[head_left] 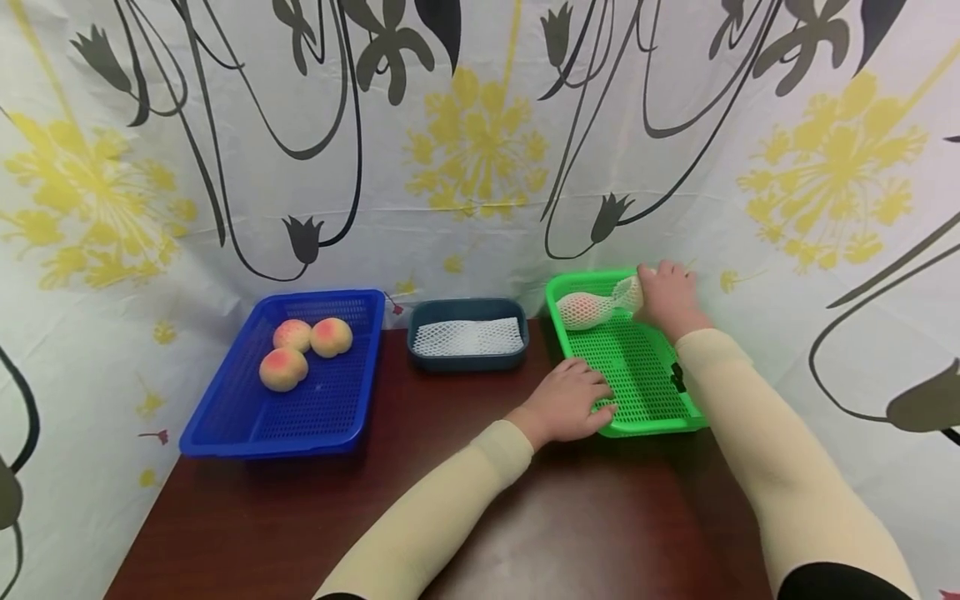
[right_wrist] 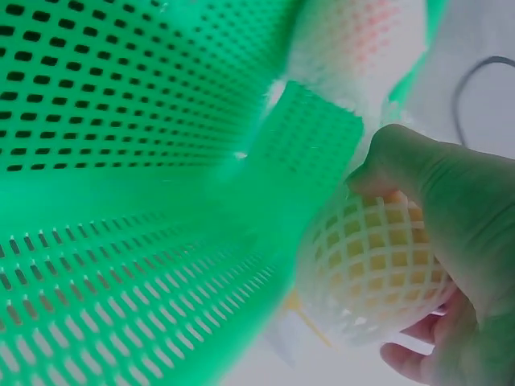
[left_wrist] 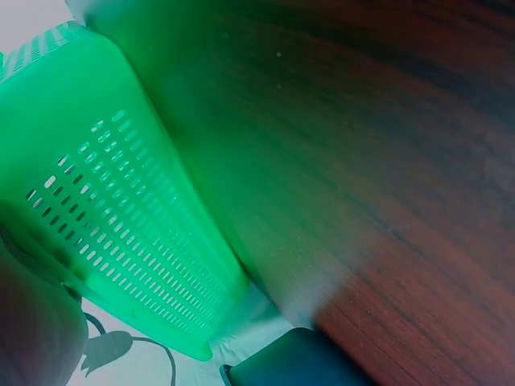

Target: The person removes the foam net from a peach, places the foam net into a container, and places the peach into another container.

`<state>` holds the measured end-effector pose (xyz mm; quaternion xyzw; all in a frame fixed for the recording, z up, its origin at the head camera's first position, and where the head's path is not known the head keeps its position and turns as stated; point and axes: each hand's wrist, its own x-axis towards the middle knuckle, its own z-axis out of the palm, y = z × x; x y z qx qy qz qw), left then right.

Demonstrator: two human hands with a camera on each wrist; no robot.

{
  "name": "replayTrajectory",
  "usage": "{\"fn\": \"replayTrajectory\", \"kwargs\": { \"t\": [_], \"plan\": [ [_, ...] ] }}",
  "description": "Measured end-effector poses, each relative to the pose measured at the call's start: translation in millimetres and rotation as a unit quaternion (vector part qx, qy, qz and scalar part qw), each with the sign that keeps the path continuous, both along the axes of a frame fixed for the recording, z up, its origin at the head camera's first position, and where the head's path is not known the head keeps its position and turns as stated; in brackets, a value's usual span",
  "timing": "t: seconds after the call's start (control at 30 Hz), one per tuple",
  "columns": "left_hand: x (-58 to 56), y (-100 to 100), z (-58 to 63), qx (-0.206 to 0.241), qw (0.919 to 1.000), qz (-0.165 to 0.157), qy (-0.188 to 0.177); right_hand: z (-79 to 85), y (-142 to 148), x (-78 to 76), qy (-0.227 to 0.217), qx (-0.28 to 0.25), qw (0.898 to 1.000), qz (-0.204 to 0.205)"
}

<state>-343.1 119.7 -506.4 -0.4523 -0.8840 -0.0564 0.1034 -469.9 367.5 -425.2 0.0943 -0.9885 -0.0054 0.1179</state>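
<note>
At the far right corner of the green basket (head_left: 630, 375), my right hand (head_left: 671, 300) grips a peach in a white foam net (right_wrist: 374, 269); its thumb and fingers curl round it. Left of that, another netted peach (head_left: 583, 311) lies against the basket's back left corner, pinkish through the mesh. My left hand (head_left: 568, 402) rests over the basket's near left rim, its fingers loosely bent on the edge. In the left wrist view only part of this hand (left_wrist: 36, 322) shows, beside the basket's perforated side.
Three bare peaches (head_left: 283, 369) lie in the blue basket (head_left: 225, 417) on the left. Between the baskets, a dark teal tray (head_left: 468, 362) holds flat white foam nets (head_left: 468, 337). A patterned cloth (head_left: 480, 208) hangs behind the dark wooden table (head_left: 585, 517).
</note>
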Motion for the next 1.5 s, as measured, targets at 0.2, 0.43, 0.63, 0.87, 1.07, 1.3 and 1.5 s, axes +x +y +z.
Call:
{"fn": "replayTrajectory", "kwargs": {
  "t": [0.2, 0.43, 0.63, 0.87, 1.07, 1.3, 1.5],
  "plan": [
    [-0.1, 0, 0.1, 0.000, 1.0000, -0.002, -0.001, 15.1, -8, 28.7, 0.001, -0.044, 0.999, 0.009],
    [1.9, 0, 3.0, -0.013, 0.9999, 0.003, -0.003, 23.0, -31, 61.5, -0.018, -0.101, 0.994, 0.047],
    [11.8, -16, 24.2, 0.037, 0.9993, -0.002, -0.009, 21.7, -61, 79.4, -0.028, -0.102, 0.992, 0.069],
    [18.7, -81, 67.3, 0.182, 0.9831, 0.007, 0.012, 20.8, -110, 101.6, -0.003, -0.113, 0.986, 0.124],
    [22.6, -147, 73.4, 0.265, 0.9628, 0.053, -0.007, 15.7, -150, 120.8, 0.030, -0.108, 0.974, 0.198],
    [30.8, -213, 71.1, 0.302, 0.9434, 0.135, -0.025, -2.7, -203, 138.5, 0.053, -0.103, 0.952, 0.282],
    [35.0, -244, 72.7, 0.317, 0.9292, 0.183, -0.048, -20.5, -234, 147.2, 0.060, -0.082, 0.944, 0.312]
  ]
}}
